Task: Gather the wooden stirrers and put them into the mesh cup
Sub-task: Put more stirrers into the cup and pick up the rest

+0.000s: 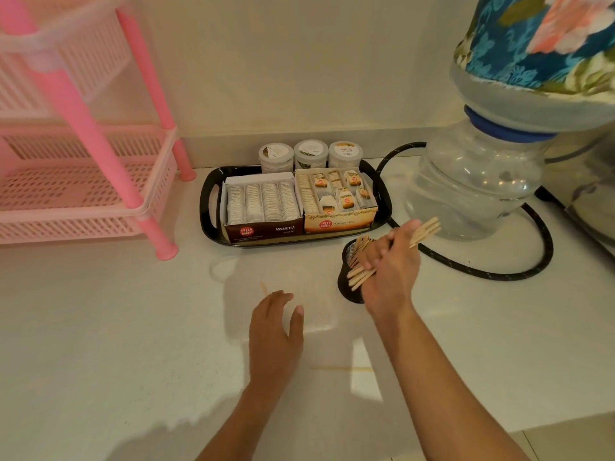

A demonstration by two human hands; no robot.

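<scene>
Right of the frame's centre, the right hand (387, 261) grips a bundle of wooden stirrers (424, 231); their ends stick out on both sides of the fist, the upper ends pointing to the upper right and the lower ends down to the left. This hand is just above the black mesh cup (346, 287), which stands on the white bench (133, 327) and already holds some other stirrers (361, 245) that lean in it. Whether the lower ends of the gripped bundle touch the cup I cannot tell, because the hand covers it partly. Lower in the centre, the left hand (274, 327) is open, palm down with fingers relaxed and spread, and holds nothing. Just beside its fingertips, to the upper left, one loose stirrer (264, 288) lies on the bench, and another one (341, 368), somewhat blurred, lies between the two forearms. Behind the cup a black tray (208, 207) carries two open boxes of tea bags (263, 207) and three small jars (311, 154). At the upper right stands a big water bottle (476, 181), and at the left a pink plastic rack (83, 181).
</scene>
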